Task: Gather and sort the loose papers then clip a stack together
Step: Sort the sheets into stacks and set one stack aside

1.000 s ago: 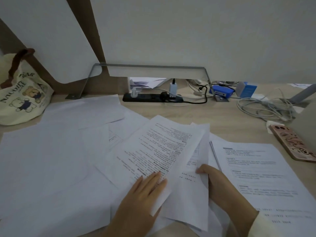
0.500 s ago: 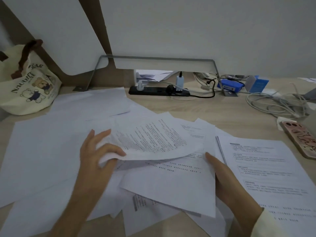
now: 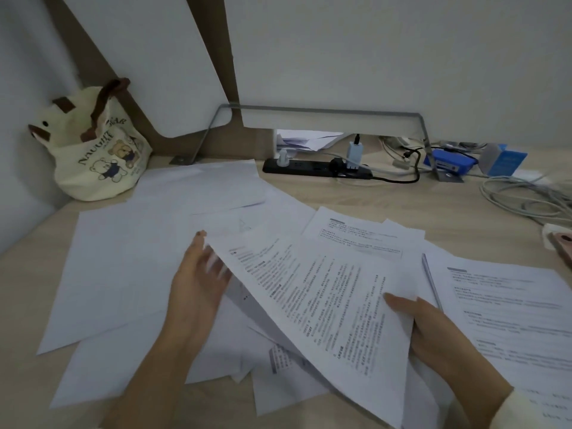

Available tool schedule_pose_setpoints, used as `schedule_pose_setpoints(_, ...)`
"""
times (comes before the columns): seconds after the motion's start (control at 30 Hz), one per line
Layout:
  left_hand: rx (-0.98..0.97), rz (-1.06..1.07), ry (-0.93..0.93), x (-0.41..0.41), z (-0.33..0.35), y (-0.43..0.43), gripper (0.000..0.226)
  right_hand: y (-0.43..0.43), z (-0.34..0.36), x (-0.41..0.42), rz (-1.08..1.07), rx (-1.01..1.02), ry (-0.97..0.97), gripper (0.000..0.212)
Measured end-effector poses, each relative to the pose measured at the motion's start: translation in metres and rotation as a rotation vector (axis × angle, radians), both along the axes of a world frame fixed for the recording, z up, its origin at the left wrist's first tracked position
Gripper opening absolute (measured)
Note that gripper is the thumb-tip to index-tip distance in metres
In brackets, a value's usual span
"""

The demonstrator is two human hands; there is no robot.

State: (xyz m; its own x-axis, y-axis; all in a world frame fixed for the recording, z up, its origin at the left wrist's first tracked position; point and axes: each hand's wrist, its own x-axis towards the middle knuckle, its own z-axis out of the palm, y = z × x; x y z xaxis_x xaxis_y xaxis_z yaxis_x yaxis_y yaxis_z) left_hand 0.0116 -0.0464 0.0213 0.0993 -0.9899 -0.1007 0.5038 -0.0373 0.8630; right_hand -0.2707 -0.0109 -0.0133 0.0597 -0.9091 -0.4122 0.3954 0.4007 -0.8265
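Papers lie loose and overlapping across most of the desk, blank sheets to your left, printed ones at centre and right. Nearest you, a few corners of printed pages poke out at the front edge under the pile. Your right hand holds the printed sheet by its right edge, fingers closed on the paper, thumb side on top; a cream sleeve shows at that wrist. Your left hand is at the sheet's upper left corner, fingers partly under the lifted edge and motion-blurred, so you cannot tell if they pinch it or just touch it. The sheet tilts, its left side raised off the pages below. Just right of your right hand a thin grey pen lies on the papers, beside another printed page flat at the right. A further printed page sits behind the held sheet. At the right edge a pink phone case is cut off by the frame. Farther back, a tangle of grey cables lies at right, a black power strip with plugs sits mid-desk under a metal bracket, and blue boxes stand near it. At far left a cream tote bag with bear print leans in the corner.
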Motion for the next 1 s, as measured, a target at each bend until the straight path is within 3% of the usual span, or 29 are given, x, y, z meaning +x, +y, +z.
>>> schedule_pose_setpoints(0.1,0.105,-0.136,0.138,-0.027,-0.008,0.013,0.052,0.000,-0.004,-0.001,-0.062,0.013,-0.005,0.027)
schedule_pose_setpoints(0.23,0.216,-0.234,-0.263,-0.046,-0.031,0.024,0.032,0.002,0.000,0.001,-0.043,-0.005,-0.028,0.034)
schedule_pose_setpoints(0.4,0.143,-0.174,-0.308,-0.019,-0.011,0.005,0.036,0.001,0.006,0.001,-0.090,0.013,-0.165,0.036)
schedule_pose_setpoints(0.53,0.087,-0.234,-0.405,0.018,0.016,-0.008,0.030,0.000,0.003,0.001,-0.120,0.063,-0.099,0.030)
schedule_pose_setpoints(0.67,0.154,-0.361,-0.538,0.029,0.027,-0.019,0.031,0.000,0.006,0.003,-0.040,0.060,0.001,0.037)
schedule_pose_setpoints(0.8,0.197,-0.332,-0.653,0.014,0.023,-0.022,0.017,0.004,0.014,0.003,0.093,0.087,0.055,0.032)
schedule_pose_setpoints(1.0,0.243,-0.301,-0.520,-0.008,0.005,-0.016,0.022,0.010,0.029,0.008,0.223,0.018,0.060,0.037)
